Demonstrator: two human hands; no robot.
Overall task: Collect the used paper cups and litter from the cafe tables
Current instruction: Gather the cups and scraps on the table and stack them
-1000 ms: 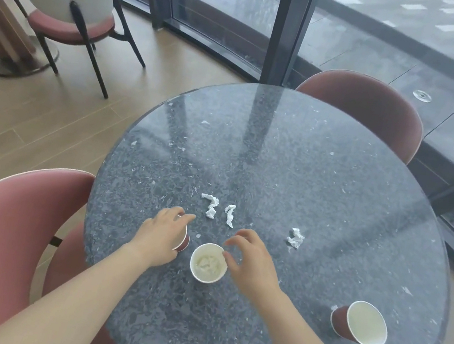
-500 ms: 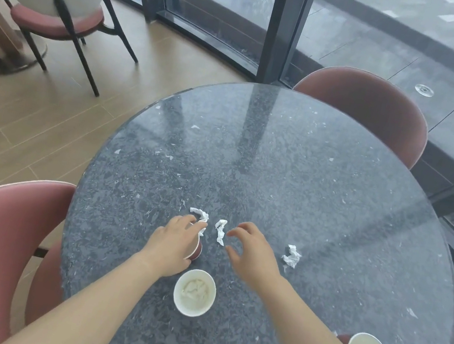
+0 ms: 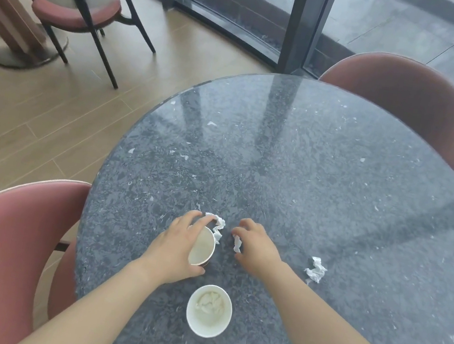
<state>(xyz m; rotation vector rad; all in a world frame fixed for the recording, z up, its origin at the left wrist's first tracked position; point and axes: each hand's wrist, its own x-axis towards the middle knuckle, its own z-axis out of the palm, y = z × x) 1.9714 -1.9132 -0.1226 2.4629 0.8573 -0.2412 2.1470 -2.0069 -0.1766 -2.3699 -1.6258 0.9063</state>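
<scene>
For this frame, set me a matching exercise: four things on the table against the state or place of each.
Things: 1 leftmost cup; 2 middle cup; 3 rightmost scrap; 4 right hand.
States: A crumpled paper inside; B tilted, gripped by left hand; C lies untouched on the table; D fingers curl round a small scrap.
Pairs: 1-B; 2-A; 3-C; 4-D.

The left grip (image 3: pixel 177 244) holds a tilted paper cup (image 3: pixel 203 246) on the desk (image 3: pixel 310 170), with a crumpled tissue (image 3: pixel 218 226) just beside the cup's rim. The right grip (image 3: pixel 256 249) pinches a second tissue (image 3: pixel 236 243). A third tissue (image 3: pixel 316 270) lies to its right, and an upright cup (image 3: pixel 209 310) containing paper wads stands between the forearms.
</scene>
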